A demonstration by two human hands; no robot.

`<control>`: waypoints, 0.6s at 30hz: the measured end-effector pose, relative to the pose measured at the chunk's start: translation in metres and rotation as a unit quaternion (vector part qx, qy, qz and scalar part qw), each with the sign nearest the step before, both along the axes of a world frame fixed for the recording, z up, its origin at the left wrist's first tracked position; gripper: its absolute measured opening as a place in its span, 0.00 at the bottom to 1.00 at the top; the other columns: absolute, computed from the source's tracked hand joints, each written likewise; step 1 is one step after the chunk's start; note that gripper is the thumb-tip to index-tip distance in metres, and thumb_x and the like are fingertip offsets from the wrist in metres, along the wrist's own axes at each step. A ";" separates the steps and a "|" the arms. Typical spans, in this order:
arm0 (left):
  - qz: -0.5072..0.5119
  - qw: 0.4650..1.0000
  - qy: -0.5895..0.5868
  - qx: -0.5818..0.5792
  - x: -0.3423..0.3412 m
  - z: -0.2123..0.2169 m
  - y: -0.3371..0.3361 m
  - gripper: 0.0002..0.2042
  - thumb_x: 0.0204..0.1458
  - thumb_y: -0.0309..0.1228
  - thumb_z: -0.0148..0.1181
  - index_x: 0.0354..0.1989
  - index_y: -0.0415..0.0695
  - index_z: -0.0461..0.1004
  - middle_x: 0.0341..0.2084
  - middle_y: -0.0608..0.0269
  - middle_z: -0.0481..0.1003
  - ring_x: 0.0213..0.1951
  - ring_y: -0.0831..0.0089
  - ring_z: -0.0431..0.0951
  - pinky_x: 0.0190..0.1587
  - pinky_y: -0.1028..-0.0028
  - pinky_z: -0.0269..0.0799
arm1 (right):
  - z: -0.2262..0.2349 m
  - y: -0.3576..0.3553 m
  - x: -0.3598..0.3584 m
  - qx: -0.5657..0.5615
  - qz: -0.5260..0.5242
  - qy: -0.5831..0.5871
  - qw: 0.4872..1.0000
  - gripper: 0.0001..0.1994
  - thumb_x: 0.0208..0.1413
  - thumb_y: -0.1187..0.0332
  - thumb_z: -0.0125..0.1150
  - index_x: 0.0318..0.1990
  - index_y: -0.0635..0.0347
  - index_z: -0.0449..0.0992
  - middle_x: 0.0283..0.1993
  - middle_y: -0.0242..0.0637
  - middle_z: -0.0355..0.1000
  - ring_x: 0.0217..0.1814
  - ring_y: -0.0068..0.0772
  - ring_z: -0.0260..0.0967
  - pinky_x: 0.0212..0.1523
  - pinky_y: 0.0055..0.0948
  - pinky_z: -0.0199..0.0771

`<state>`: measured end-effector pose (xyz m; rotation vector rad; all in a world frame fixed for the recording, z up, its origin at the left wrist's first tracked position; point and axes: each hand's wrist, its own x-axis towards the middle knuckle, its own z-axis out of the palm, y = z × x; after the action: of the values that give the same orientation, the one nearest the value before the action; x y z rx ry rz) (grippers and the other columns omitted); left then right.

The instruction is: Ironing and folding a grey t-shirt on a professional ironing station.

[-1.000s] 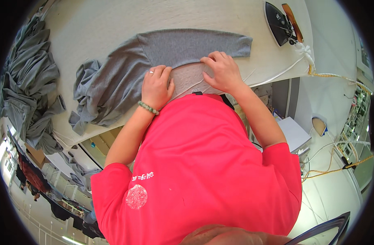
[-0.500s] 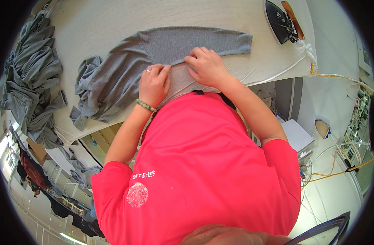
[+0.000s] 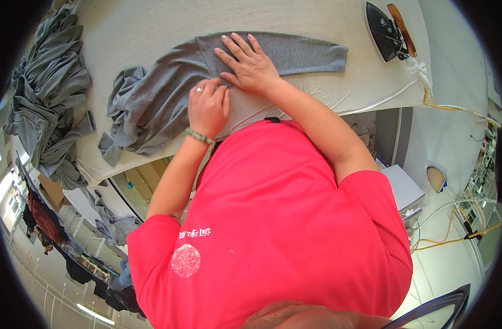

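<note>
A grey knit garment point(image 3: 157, 98) lies across the pale covered table, its sleeve point(image 3: 311, 54) stretched out flat to the right and its body bunched in folds on the left. My right hand point(image 3: 250, 67) rests flat on the upper sleeve near the shoulder seam, fingers spread. Close beside it, my left hand point(image 3: 208, 109) is closed at the near edge of the garment, fingers curled over the cloth. The fingertips of that hand are partly hidden. A beaded bracelet point(image 3: 199, 136) circles my left wrist.
At the far right of the table stands an iron point(image 3: 383, 34) with a wooden handle, its wrapped cord point(image 3: 454, 108) trailing off the right side. More grey garments point(image 3: 45, 104) are heaped on the left edge. A white box point(image 3: 401, 186) sits below the table at right.
My right hand has moved left and farther up onto the sleeve, going from curled fingers at its edge to a flat spread palm. The left hand stays near the same edge.
</note>
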<state>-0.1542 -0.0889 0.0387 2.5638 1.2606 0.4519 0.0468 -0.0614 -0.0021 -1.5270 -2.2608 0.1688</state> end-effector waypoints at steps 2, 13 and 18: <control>-0.005 1.000 -0.026 -0.006 0.014 -0.010 0.021 0.21 0.53 0.30 0.67 0.57 0.42 0.77 0.53 0.58 0.76 0.54 0.58 0.77 0.58 0.57 0.70 | 0.000 -0.005 0.012 0.000 -0.002 -0.008 1.000 0.29 0.64 0.51 0.63 0.71 0.45 0.71 0.78 0.38 0.60 0.82 0.43 0.52 0.79 0.54 0.49; -0.109 0.994 0.018 -0.017 0.065 -0.007 0.069 0.26 0.53 0.39 0.71 0.62 0.54 0.76 0.66 0.58 0.70 0.70 0.56 0.66 0.72 0.45 0.60 | 0.039 -0.063 0.228 -0.163 -0.446 0.278 0.835 0.17 0.60 0.64 0.73 0.53 0.61 0.81 0.45 0.38 0.83 0.44 0.30 0.80 0.46 0.28 0.78; -0.109 0.992 0.055 -0.020 0.088 -0.010 0.072 0.31 0.52 0.43 0.72 0.66 0.56 0.74 0.69 0.58 0.68 0.71 0.56 0.65 0.72 0.43 0.59 | 0.027 -0.054 0.249 -0.284 -0.379 0.248 0.845 0.23 0.58 0.62 0.74 0.55 0.67 0.79 0.40 0.39 0.83 0.39 0.28 0.79 0.42 0.29 0.79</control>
<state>-0.0662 -0.0172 0.0288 2.6845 0.9936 0.2404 0.2960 -0.1153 0.0252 -2.2229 -1.1214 0.9300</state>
